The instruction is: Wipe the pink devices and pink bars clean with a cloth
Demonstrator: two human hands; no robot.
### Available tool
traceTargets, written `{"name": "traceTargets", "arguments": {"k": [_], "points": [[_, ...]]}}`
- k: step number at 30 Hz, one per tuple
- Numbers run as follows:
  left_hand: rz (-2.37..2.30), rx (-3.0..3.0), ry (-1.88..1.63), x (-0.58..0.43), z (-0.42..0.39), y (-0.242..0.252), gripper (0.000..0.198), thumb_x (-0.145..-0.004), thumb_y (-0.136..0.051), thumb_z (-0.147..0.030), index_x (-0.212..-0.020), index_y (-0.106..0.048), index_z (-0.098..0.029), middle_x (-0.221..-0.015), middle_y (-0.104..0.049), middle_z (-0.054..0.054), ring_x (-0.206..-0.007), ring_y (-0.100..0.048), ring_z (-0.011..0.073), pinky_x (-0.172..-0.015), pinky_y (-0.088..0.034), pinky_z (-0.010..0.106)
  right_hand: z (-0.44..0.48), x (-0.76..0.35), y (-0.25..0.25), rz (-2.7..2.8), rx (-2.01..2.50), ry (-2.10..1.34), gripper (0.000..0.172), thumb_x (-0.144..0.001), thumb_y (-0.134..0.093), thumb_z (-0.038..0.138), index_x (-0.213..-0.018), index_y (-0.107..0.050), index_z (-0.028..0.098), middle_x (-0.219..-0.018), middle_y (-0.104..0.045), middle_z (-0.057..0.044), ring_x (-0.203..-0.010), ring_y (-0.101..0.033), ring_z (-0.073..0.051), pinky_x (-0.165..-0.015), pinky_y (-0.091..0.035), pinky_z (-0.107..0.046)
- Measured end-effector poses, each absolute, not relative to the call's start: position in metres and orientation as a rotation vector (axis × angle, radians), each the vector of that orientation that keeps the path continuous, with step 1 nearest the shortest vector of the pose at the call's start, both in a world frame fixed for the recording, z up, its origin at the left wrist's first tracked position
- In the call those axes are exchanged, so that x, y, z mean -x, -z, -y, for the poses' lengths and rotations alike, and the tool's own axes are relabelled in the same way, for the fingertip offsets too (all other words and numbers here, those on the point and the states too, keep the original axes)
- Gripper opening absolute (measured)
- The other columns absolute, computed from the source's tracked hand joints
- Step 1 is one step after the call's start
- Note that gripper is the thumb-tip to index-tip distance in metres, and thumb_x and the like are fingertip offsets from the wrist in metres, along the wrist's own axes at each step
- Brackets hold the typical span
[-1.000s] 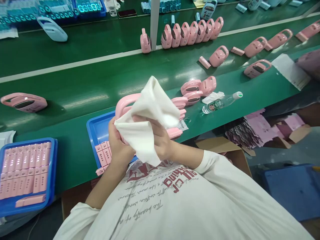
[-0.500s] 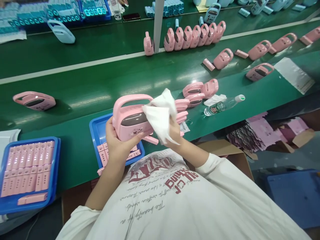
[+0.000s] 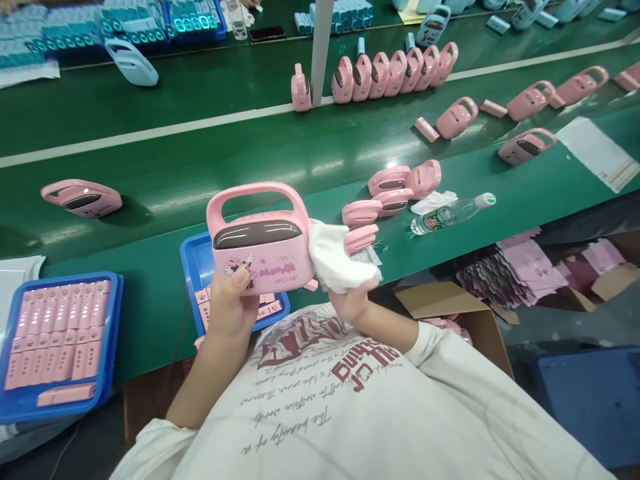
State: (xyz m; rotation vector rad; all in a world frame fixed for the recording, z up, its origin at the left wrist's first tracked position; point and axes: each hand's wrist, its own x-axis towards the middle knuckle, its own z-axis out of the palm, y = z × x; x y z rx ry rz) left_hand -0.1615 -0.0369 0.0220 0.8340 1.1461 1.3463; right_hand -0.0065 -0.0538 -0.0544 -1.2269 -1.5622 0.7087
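Head view. Left hand (image 3: 230, 310) grips the lower left corner of a pink case (image 3: 273, 260), thumb pressed on the printed front, other fingers mostly hidden behind. Case is raised over the near side of the green desk (image 3: 150, 310), handle up, partly blocking sight of a blue tray (image 3: 193, 257) with pink bars. Right hand (image 3: 353, 303), fingers closed on a bunched white cloth (image 3: 330, 257); cloth meets the case's right side. Farther right: more pink cases (image 3: 363, 212), then a bottle (image 3: 440, 217) on its side. Near left: second blue tray (image 3: 116, 333), bars in rows.
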Motion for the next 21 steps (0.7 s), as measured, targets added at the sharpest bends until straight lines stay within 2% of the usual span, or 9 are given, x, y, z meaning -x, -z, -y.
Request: {"name": "traceTargets", "arguments": {"k": [2, 5, 7, 11, 17, 21], "points": [[-1.144, -0.825, -1.314, 0.161, 0.037, -0.019, 0.069, -0.058, -0.074, -0.058, -0.117, -0.06, -0.025, -0.1, -0.069, 0.006, -0.105, -0.063, 0.0301, -0.086, -0.056, 0.04, 0.044, 0.004, 0.04, 1.414, 1.157, -0.813, 0.062, -0.092, -0.016, 0.06, -0.116, -0.059, 0.022, -0.101, -0.068, -0.013, -0.094, -0.067, -0.024, -0.08, -0.056, -0.04], [-1.107, -0.842, -1.25, 0.162, 0.037, -0.015, 0.068, -0.06, -0.073, -0.056, -0.118, -0.059, -0.024, -0.097, -0.069, 0.007, -0.101, -0.065, 0.031, -0.082, -0.057, 0.042, 0.028, -0.002, 0.009, 1.303, 1.098, -1.013, 0.045, -0.089, -0.041, 0.058, -0.098, -0.064, 0.021, -0.088, -0.067, -0.006, -0.085, -0.065, -0.021, -0.079, -0.054, -0.034], [-1.066, -0.876, -1.2, 0.163, 0.038, -0.014, 0.068, -0.06, -0.074, -0.055, -0.118, -0.058, -0.023, -0.096, -0.07, 0.008, -0.099, -0.065, 0.0311, -0.08, -0.058, 0.042, 0.018, -0.009, -0.011, 1.33, 1.1, -1.094, 0.039, -0.086, -0.048, 0.055, -0.089, -0.064, 0.02, -0.08, -0.065, -0.003, -0.079, -0.063, -0.018, -0.075, -0.054, -0.031], [-1.029, -0.969, -1.112, 0.169, 0.039, -0.015, 0.069, -0.058, -0.079, -0.048, -0.117, -0.058, -0.02, -0.1, -0.069, 0.01, -0.097, -0.065, 0.0305, -0.079, -0.057, 0.042, -0.004, -0.027, -0.031, 1.538, 1.043, -1.149, 0.029, -0.085, -0.054, 0.044, -0.087, -0.064, 0.018, -0.082, -0.066, -0.002, -0.078, -0.062, -0.017, -0.074, -0.051, -0.029], [-1.351, -1.435, -1.059, 0.172, 0.041, -0.022, 0.078, -0.051, -0.085, -0.036, -0.121, -0.054, -0.021, -0.112, -0.063, 0.009, -0.1, -0.061, 0.0285, -0.083, -0.052, 0.04, -0.029, -0.031, -0.031, 2.0, 0.998, -0.906, 0.026, -0.085, -0.056, 0.042, -0.083, -0.067, 0.019, -0.084, -0.069, -0.003, -0.08, -0.064, -0.019, -0.073, -0.049, -0.029], [-1.565, -1.835, -1.007, 0.166, 0.039, -0.019, 0.07, -0.047, -0.086, -0.038, -0.109, -0.059, -0.021, -0.1, -0.058, 0.005, -0.098, -0.057, 0.027, -0.086, -0.048, 0.039, -0.03, -0.011, -0.034, 2.263, 0.759, -0.601, 0.027, -0.091, -0.046, 0.037, -0.082, -0.067, 0.022, -0.092, -0.07, -0.003, -0.086, -0.064, -0.018, -0.077, -0.049, -0.031]]}}
